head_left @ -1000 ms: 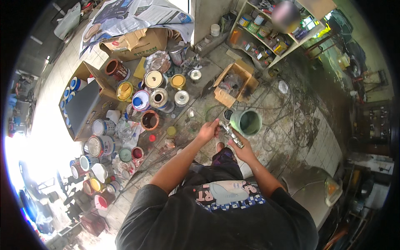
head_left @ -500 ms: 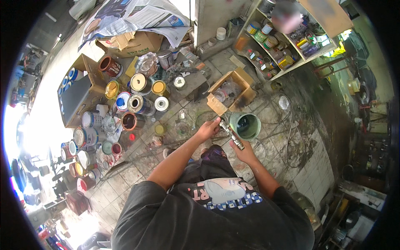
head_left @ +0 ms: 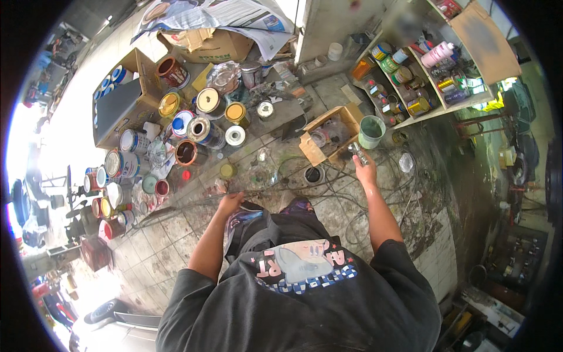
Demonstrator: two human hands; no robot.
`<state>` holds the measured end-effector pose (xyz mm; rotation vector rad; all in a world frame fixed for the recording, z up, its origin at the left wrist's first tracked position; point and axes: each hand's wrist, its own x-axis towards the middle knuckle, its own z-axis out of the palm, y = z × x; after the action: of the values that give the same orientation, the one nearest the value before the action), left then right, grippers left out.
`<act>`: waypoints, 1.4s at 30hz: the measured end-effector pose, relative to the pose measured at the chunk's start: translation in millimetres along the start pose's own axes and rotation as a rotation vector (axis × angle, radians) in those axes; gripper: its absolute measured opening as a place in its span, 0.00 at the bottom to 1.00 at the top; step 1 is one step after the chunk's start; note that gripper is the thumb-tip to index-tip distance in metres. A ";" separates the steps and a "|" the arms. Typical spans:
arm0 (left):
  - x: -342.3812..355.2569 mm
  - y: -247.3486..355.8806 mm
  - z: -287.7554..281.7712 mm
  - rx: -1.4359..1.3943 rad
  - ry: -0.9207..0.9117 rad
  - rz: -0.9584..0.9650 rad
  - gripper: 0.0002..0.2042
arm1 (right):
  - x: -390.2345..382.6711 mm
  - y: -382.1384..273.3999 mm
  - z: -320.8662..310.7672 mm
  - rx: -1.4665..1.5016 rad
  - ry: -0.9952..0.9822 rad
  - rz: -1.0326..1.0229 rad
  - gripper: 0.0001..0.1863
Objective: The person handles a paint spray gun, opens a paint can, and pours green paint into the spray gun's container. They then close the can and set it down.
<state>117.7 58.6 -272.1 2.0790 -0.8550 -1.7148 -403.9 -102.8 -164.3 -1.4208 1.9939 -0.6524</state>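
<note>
My right hand point(head_left: 366, 171) is raised in front of me and grips a metal spray gun point(head_left: 358, 151) with a green cup point(head_left: 370, 130) on top. The gun hangs over the stained tiled floor, just right of an open cardboard box point(head_left: 328, 132). My left hand point(head_left: 230, 202) is low by my left knee with its fingers curled. A thin dark hose point(head_left: 176, 205) runs along the floor past that hand, and I cannot tell whether the hand grips it. A small dark round tin point(head_left: 314, 175) sits on the floor between my hands.
Several open and lidded paint cans point(head_left: 202, 132) crowd the floor at left and ahead, with larger cardboard boxes point(head_left: 126, 100) behind them. A shelf point(head_left: 422, 76) of cans and bottles stands at upper right. Loose hoses point(head_left: 404, 193) curl on the tiles to the right.
My hands were together at the spray gun and cup. The left hand has since dropped away to my left knee, and the right hand has lifted the gun forward and to the right.
</note>
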 end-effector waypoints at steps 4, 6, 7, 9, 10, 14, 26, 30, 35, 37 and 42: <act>-22.3 -48.0 -24.0 0.035 0.190 -0.184 0.23 | 17.8 3.4 6.0 -0.106 0.025 0.052 0.24; -32.3 -54.5 -20.3 0.000 0.197 -0.154 0.23 | 24.4 2.6 9.3 -0.166 0.042 0.038 0.25; -36.2 -54.5 -16.7 0.001 0.206 -0.154 0.23 | 26.4 1.9 10.6 -0.174 0.044 0.031 0.25; -39.6 -49.7 -11.3 0.110 0.182 -0.173 0.23 | 28.5 -0.5 12.0 -0.171 0.031 0.069 0.26; -40.1 -46.4 -9.6 0.175 0.187 -0.102 0.23 | 28.3 -2.1 12.4 -0.178 0.039 0.024 0.26; -29.1 -27.5 -3.8 0.208 0.136 -0.027 0.23 | 20.9 -9.1 13.8 -0.263 0.059 0.041 0.26; -32.1 18.3 5.1 0.148 0.077 0.054 0.21 | -2.0 3.2 14.2 -0.326 0.161 -0.095 0.24; -42.9 9.6 5.3 0.160 0.051 0.000 0.22 | 3.0 11.6 17.0 -0.197 0.150 0.013 0.26; -60.8 -2.3 3.0 0.252 0.082 -0.028 0.21 | 25.6 36.8 28.8 0.182 0.152 -0.006 0.19; -69.7 -5.3 1.6 0.285 0.091 -0.039 0.22 | 37.3 47.6 35.3 0.206 0.194 -0.043 0.16; -90.8 -23.2 -0.9 0.384 0.114 -0.124 0.23 | 60.2 59.0 37.5 0.359 0.020 0.364 0.22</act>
<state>114.8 132.8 -215.0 2.4982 -1.1122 -1.5678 -430.9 -143.7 -242.4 -0.8191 1.9594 -0.8078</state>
